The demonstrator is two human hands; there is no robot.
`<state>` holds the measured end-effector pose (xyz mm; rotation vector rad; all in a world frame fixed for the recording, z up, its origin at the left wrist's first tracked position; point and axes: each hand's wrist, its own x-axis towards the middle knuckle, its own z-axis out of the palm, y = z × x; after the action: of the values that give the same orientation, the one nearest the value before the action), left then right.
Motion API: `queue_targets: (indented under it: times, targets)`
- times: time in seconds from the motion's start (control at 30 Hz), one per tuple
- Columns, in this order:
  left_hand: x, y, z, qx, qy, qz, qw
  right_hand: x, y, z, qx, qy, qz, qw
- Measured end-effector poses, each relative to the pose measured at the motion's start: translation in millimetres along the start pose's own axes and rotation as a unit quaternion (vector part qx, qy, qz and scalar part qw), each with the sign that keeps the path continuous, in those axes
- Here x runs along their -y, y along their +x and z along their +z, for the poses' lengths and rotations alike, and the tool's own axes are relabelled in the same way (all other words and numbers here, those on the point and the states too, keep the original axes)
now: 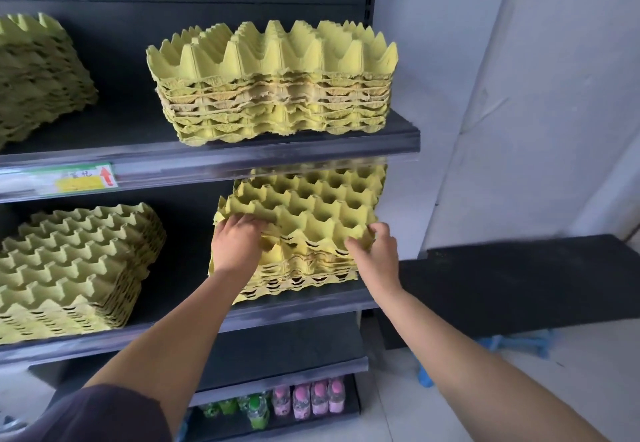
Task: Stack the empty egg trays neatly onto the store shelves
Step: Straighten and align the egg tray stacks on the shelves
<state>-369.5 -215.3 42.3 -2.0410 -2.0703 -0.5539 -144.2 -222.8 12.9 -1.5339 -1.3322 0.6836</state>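
Note:
A stack of yellow-green egg trays (311, 206) rests on the right half of the middle shelf (298, 310), its back part under the shelf above. My left hand (235, 244) grips the stack's front left corner, fingers curled over the top tray's edge. My right hand (375, 247) pinches the front right corner of the top tray. A second stack (273, 85) stands on the upper shelf (242, 161), directly above. Another stack (76, 268) lies on the left of the middle shelf, and one more (38, 74) at the upper shelf's left edge.
A price label with a red arrow (88, 180) is on the upper shelf's rail. Small drink bottles (304, 400) fill the bottom shelf. A black slab (519, 285) leans by the white wall on the right, above a blue stool (512, 344).

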Motion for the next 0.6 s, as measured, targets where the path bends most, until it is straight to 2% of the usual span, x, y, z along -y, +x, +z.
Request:
queue_targets:
  times: [0.1,0.23,0.37,0.5,0.6]
  targets:
    - [1.5,-4.1,-3.1,0.062,-0.026,-0.018,0.998,-2.6,-8.6,-2.4,0.049,-0.079,0.004,0.996]
    - [-14.0,-4.8,-6.4,0.016,-0.049,0.028,0.998,-4.4,-6.0,-18.9,0.059,-0.157,0.013,0.986]
    - [-47.9,-7.0,-17.8,-0.037,-0.084,0.077,0.993,0.6,-1.0,-26.4,0.023,-0.155,-0.021,0.987]
    - [-101.0,1.0,-23.4,0.076,-0.058,0.113,0.989,-2.4,7.7,-29.5,0.038,-0.117,-0.017,0.992]
    - [-140.4,9.6,-20.0,0.163,-0.019,0.080,0.983,-6.6,10.8,-34.1,0.060,-0.088,-0.005,0.994]
